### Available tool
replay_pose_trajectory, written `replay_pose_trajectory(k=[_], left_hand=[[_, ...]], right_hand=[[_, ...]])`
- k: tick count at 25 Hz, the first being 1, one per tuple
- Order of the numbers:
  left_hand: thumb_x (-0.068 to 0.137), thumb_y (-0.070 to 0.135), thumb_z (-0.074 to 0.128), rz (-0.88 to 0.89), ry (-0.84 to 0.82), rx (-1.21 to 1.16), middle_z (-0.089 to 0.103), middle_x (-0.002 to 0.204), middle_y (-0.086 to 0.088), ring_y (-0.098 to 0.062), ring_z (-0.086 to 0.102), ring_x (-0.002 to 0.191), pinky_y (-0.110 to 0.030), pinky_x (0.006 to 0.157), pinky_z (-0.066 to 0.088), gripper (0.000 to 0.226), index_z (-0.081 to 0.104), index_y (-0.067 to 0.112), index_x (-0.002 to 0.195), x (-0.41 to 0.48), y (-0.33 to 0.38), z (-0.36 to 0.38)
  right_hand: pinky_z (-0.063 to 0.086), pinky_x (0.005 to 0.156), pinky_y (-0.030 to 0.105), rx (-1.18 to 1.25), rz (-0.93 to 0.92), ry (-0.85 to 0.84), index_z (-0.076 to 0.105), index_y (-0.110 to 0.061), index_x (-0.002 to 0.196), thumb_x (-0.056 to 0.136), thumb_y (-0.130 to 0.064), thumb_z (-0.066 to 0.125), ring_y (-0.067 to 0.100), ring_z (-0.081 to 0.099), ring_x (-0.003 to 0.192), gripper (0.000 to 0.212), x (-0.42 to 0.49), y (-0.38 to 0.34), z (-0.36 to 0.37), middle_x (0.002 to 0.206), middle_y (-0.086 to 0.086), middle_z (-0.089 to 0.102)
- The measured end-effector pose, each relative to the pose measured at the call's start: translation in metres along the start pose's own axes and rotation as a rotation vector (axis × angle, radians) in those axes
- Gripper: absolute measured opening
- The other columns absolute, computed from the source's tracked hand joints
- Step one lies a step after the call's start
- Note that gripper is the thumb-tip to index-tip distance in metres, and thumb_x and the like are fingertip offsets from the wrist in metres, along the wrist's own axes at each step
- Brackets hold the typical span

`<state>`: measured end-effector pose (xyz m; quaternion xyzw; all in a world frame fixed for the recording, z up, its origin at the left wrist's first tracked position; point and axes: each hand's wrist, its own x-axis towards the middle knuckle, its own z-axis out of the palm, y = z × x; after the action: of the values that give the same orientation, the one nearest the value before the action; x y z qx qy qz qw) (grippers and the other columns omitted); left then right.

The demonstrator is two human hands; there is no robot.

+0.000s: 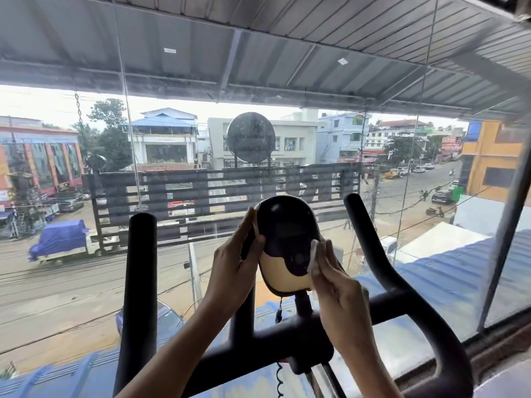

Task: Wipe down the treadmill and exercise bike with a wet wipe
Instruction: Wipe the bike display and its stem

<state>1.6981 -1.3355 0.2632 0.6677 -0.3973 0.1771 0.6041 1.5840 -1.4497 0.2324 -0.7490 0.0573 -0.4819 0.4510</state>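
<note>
Item under treatment: the black and cream oval plastic console (287,234) of the black tubular-steel exercise bike (290,337), mounted on a narrow stem above the crossbar. The treadmill is not in view.

Left hand (232,271): fingers (249,225) curl round the console's left edge and the thumb lies on the front, gripping it as a brace.

Right hand (336,285): fingers (324,254) lie straight and close together, pressing a small white wet wipe (313,254) flat against the console's right edge, beside the round button.

Handling assessment: the wipe is judged light, limp and damp. It will bunch or slide unless it is spread under flat fingers, as it is here. The console shell looks smooth and rigid, but its single stem probably lets it turn under side pressure, so a hold on the opposite edge is advisable. The dark display window is probably the delicate part and calls for light pressure and little moisture.

Surroundings: a black padded upright handlebar (142,268) stands to the left, and a curved black handlebar (370,239) to the right, near the wiping hand. A thin black sensor cable (279,311) hangs under the console, where it could snag. A large glass window (431,168) stands beyond the bike, looking onto a street.
</note>
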Motion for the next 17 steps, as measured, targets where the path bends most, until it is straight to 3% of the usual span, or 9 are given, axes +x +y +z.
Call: replay_pose_trajectory(k=[2, 4, 6, 8, 11, 15, 17], left_hand=[[0.085, 0.034, 0.047, 0.005, -0.003, 0.0, 0.053, 0.085, 0.033, 0.011, 0.052, 0.074, -0.003, 0.072, 0.038, 0.06, 0.039, 0.022, 0.143, 0.0, -0.001, 0.0], [0.086, 0.034, 0.047, 0.005, -0.017, 0.012, 0.056, 0.08, 0.035, 0.01, 0.05, 0.075, -0.002, 0.072, 0.038, 0.058, 0.035, 0.027, 0.142, 0.0, -0.003, 0.0], [0.089, 0.032, 0.05, -0.001, -0.025, 0.017, 0.057, 0.082, 0.044, 0.019, 0.052, 0.078, -0.001, 0.075, 0.037, 0.054, 0.035, 0.03, 0.14, -0.001, -0.003, -0.002], [0.091, 0.03, 0.053, -0.019, -0.017, -0.023, 0.056, 0.102, 0.042, 0.023, 0.052, 0.095, -0.002, 0.084, 0.038, 0.05, 0.043, 0.022, 0.14, -0.004, -0.002, -0.006], [0.091, 0.035, 0.049, -0.068, -0.003, -0.078, 0.06, 0.124, 0.017, 0.01, 0.052, 0.115, -0.013, 0.099, 0.038, 0.049, 0.047, 0.02, 0.137, -0.007, -0.001, -0.013], [0.098, 0.021, 0.049, -0.117, 0.042, -0.084, 0.06, 0.126, 0.003, 0.016, 0.051, 0.106, 0.0, 0.089, 0.035, 0.039, 0.047, 0.019, 0.137, -0.011, 0.004, -0.02], [0.098, 0.024, 0.051, -0.113, 0.051, -0.066, 0.058, 0.129, 0.002, 0.013, 0.049, 0.109, 0.001, 0.087, 0.034, 0.04, 0.049, 0.015, 0.137, -0.014, 0.006, -0.021]], right_hand=[[0.028, 0.109, 0.013, -0.089, -0.089, 0.017, 0.045, -0.036, 0.131, 0.096, -0.024, 0.048, -0.01, 0.026, 0.134, 0.038, -0.002, 0.002, 0.003, 0.142, -0.013, 0.038], [0.035, 0.108, 0.022, -0.128, -0.071, 0.04, 0.046, -0.026, 0.137, 0.1, -0.025, 0.047, 0.005, 0.04, 0.134, 0.038, 0.024, -0.001, 0.006, 0.144, -0.003, 0.044], [0.037, 0.093, 0.019, -0.176, 0.016, 0.019, 0.052, -0.013, 0.136, 0.102, -0.023, 0.043, 0.017, 0.054, 0.119, 0.036, 0.065, -0.016, 0.01, 0.135, 0.009, 0.056], [0.033, 0.083, 0.023, -0.283, 0.037, -0.052, 0.06, -0.005, 0.125, 0.102, -0.017, 0.041, 0.029, 0.056, 0.115, 0.032, 0.099, -0.034, 0.018, 0.124, 0.017, 0.062], [0.033, 0.091, 0.025, -0.49, -0.153, -0.139, 0.063, -0.003, 0.117, 0.101, -0.016, 0.039, 0.031, 0.053, 0.115, 0.032, 0.106, -0.051, 0.041, 0.121, 0.015, 0.063], [0.023, 0.115, 0.033, -0.591, -0.48, -0.185, 0.064, -0.002, 0.119, 0.092, -0.02, 0.038, 0.026, 0.041, 0.134, 0.041, 0.068, -0.039, 0.058, 0.132, 0.011, 0.058], [0.021, 0.117, 0.037, -0.604, -0.583, -0.179, 0.061, -0.003, 0.124, 0.092, -0.015, 0.038, 0.023, 0.033, 0.139, 0.041, 0.047, -0.029, 0.054, 0.139, 0.008, 0.052]])
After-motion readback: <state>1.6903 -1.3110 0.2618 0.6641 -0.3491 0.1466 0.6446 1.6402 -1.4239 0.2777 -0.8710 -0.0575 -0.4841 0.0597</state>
